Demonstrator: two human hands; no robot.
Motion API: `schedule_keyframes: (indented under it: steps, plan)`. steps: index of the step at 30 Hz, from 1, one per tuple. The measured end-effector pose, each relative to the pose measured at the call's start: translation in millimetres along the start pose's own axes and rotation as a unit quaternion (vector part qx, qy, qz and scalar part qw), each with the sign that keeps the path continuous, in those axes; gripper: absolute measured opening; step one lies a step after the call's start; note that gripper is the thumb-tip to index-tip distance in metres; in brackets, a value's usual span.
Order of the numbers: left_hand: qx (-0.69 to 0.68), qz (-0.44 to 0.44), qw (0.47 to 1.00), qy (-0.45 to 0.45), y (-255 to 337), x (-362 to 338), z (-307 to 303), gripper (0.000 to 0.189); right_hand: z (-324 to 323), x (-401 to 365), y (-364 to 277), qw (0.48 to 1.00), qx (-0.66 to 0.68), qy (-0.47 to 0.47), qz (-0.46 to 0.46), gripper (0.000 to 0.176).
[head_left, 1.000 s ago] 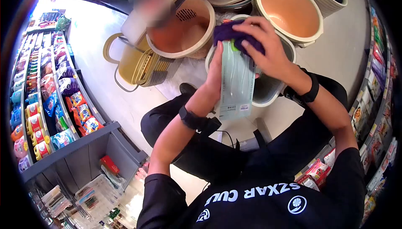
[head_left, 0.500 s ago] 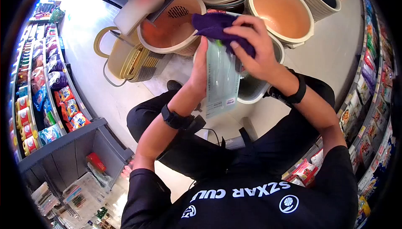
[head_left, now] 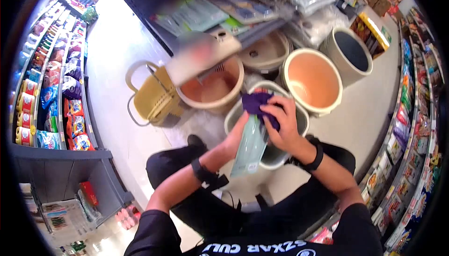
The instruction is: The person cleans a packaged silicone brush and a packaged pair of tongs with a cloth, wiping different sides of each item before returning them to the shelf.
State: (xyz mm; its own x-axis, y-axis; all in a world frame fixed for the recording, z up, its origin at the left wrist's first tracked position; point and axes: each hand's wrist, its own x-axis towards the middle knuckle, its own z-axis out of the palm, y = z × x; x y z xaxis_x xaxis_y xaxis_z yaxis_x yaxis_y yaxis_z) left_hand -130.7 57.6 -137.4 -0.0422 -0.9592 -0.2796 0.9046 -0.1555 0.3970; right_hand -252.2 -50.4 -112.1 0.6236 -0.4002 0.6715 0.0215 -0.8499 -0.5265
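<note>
My left hand (head_left: 237, 132) grips the side of a flat, pale green package (head_left: 252, 146) with a clear front. At the package's upper end, my right hand (head_left: 283, 122) presses a bunched purple cloth (head_left: 256, 103) against it. Both hands are over a pale oval bin (head_left: 301, 118) that stands between my legs. The package hides part of that bin's inside.
Orange-lined bins (head_left: 312, 80) and a dark-lined bin (head_left: 353, 52) stand beyond my hands. A yellow basket (head_left: 156, 94) is at the left. Packages lie on a dark shelf (head_left: 262, 32) ahead. Stocked shelves line both sides.
The view has tilted up, showing more of the shelf ahead. The package now leans more, its lower end toward the left. The cloth is still in my right hand, bunched closer to the package.
</note>
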Motion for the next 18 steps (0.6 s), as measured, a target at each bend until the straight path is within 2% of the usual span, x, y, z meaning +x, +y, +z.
schedule_keyframes:
  steps: [2, 5, 8, 11, 12, 17, 18]
  plan:
    - [0.043, -0.026, 0.998, -0.048, 1, -1, -11, 0.061, -3, 4, 2, 1.000, -0.003, 0.015, 0.022, 0.036]
    - [0.090, -0.042, 0.995, -0.007, 1, 0, -8, 0.066, -4, 6, 8, 0.996, 0.003, 0.047, 0.077, 0.032]
    - [0.074, -0.037, 0.996, 0.023, 4, -1, -1, 0.065, -4, 3, 9, 0.995, -0.021, 0.051, 0.081, 0.031]
    - [0.035, -0.048, 0.997, -0.039, 7, 3, -19, 0.066, 0, 3, 8, 0.996, -0.013, 0.053, 0.075, 0.029]
    - [0.026, -0.063, 0.998, -0.004, 8, 3, -18, 0.067, 1, 0, 5, 0.996, -0.009, 0.049, 0.078, 0.029]
    - [0.008, 0.004, 1.000, -0.007, 8, 5, -9, 0.066, 7, -9, -1, 0.999, -0.010, 0.015, 0.031, 0.031]
    - [-0.010, -0.009, 1.000, 0.002, 9, 6, -9, 0.063, 8, -11, -2, 1.000, 0.005, 0.006, 0.022, 0.033]
